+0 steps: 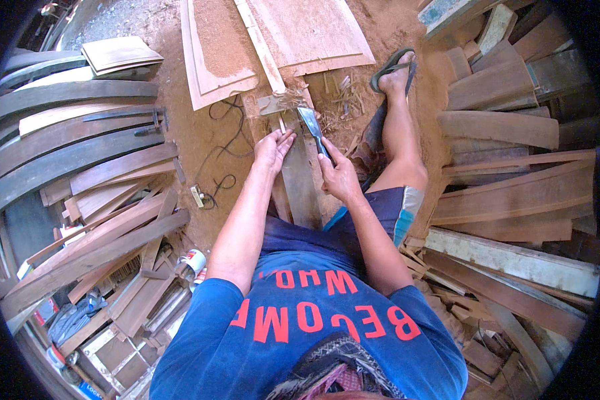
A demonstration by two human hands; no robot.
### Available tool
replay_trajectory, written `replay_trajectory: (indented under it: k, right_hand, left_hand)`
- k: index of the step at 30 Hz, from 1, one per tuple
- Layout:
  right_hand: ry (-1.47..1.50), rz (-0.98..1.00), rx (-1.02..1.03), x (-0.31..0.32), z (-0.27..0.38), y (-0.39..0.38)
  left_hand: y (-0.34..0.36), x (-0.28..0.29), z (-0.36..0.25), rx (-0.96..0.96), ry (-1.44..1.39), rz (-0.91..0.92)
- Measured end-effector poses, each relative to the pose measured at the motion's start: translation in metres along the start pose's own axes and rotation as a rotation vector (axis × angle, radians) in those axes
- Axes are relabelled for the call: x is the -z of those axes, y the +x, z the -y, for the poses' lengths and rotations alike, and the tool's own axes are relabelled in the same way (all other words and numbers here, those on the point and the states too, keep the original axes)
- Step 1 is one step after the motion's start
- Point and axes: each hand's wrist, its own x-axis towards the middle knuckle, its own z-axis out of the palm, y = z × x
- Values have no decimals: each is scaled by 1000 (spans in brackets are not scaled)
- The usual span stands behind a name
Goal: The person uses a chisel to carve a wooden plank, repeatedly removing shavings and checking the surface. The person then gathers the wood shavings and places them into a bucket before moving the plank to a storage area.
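Observation:
My left hand (273,151) pinches a slim pale wooden stick (283,125), which points away from me above the workpiece. In my right hand (341,175) is a flat-bladed tool (309,120) with a broad metal blade and a dark handle. Its blade tilts up and to the left, a little right of the stick. Beneath both hands a long wooden plank (301,183) runs away from between my legs. A short wooden block (272,105) lies across its far part, among curled shavings (291,100). Whether the blade touches anything I cannot tell.
Sawdust-covered sheets (323,33) lie ahead, with a long pale strip (260,47) between them. A black cord (230,137) and a small socket (197,196) are on the sawdust floor at left. Stacked boards (73,147) line the left, more planks (507,193) the right.

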Motion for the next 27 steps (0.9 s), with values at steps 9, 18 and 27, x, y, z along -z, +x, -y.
replay_trajectory:
  k: [9, 18, 27]
  right_hand:
    - [-453, 10, 160, -8, 13, -28]
    - [-648, 1, 86, -28, 21, -30]
    - [-306, -124, 369, -51, -14, 11]
  left_hand:
    - [8, 3, 3, -55, 15, 88]
    - [3, 1, 1, -64, 54, 33]
    - [2, -2, -4, -72, 120, 19]
